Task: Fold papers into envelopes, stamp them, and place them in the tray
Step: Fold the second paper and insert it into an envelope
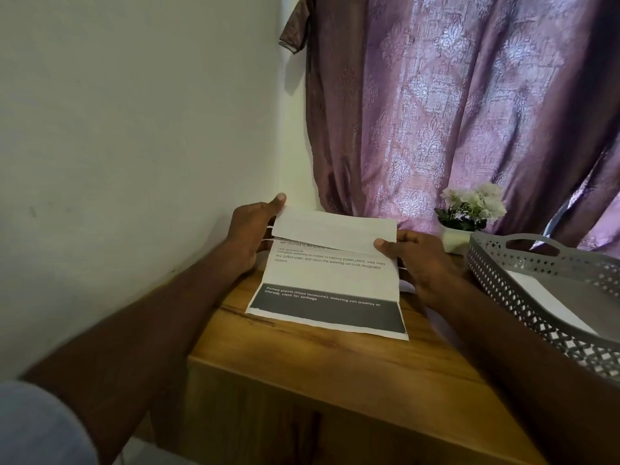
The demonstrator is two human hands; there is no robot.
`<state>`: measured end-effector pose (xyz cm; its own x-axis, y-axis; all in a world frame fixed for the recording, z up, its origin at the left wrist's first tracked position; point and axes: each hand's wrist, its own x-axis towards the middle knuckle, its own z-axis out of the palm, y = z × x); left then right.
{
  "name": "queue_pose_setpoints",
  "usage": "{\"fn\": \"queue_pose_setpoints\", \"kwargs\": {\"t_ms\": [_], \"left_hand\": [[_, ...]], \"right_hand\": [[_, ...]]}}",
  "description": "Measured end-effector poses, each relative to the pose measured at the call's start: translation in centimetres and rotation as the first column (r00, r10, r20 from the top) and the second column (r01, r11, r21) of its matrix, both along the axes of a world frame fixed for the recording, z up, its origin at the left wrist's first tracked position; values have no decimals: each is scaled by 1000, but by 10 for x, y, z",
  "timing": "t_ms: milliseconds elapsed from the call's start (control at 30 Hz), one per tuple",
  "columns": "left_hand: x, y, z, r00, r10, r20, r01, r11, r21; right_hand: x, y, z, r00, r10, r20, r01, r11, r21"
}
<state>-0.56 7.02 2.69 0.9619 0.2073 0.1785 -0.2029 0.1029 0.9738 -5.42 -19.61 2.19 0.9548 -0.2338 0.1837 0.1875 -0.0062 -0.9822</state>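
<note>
Paper (330,280) with printed text lies on the wooden desk (302,364), its far edge folded toward the person so a blank flap covers the upper lines. The left hand (250,231) pinches the flap's left corner, its grip clamped on the paper with the thumb on top. The right hand (416,260) has its grip closed on the flap's right edge, thumb pressed on the fold. The sheet's near edge, below a dark printed band, rests flat, well back from the desk's front edge, leaving bare wood in front. The desk's left edge runs close along the white wall (134,129). A grey perforated tray (523,283) sits at the right, just beside the right hand, with a white sheet (550,303) inside. Behind it stands a small flower pot (466,219) against a purple curtain (469,95).
</note>
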Motion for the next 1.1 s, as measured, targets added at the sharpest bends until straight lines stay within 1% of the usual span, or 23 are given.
{"fn": "queue_pose_setpoints", "kwargs": {"t_ms": [200,333,467,600,667,733,867,933,1000,1100], "left_hand": [[3,1,-1,999,40,-22,-41,998,-49],[2,-3,-1,995,90,-31,-90,996,-16],[0,0,0,982,188,17,-188,982,-6],[1,3,-1,972,234,32,-234,972,8],[0,2,-2,977,208,44,-208,978,11],[1,1,-2,989,145,39,-145,989,-1],[5,-1,-2,999,-18,-38,18,1000,-5],[2,-1,-1,987,-132,-93,134,991,10],[1,-2,-2,968,-227,-104,233,972,46],[3,-3,-8,970,-230,-78,238,964,117]], "right_hand": [[0,1,-1,999,30,12,-30,1000,2],[3,0,-1,1000,12,13,-12,1000,11],[6,-4,-1,1000,-8,8,7,993,114],[4,-4,1,1000,4,-1,-4,985,173],[4,-3,1,1000,4,-6,-3,985,173],[2,-3,2,1000,4,-9,-3,984,176],[-2,-4,4,1000,10,-13,-8,981,193],[-3,-4,4,1000,13,-19,-9,982,190],[-3,-4,4,1000,20,-17,-16,979,201],[-4,-4,4,1000,-4,-8,6,977,212]]}}
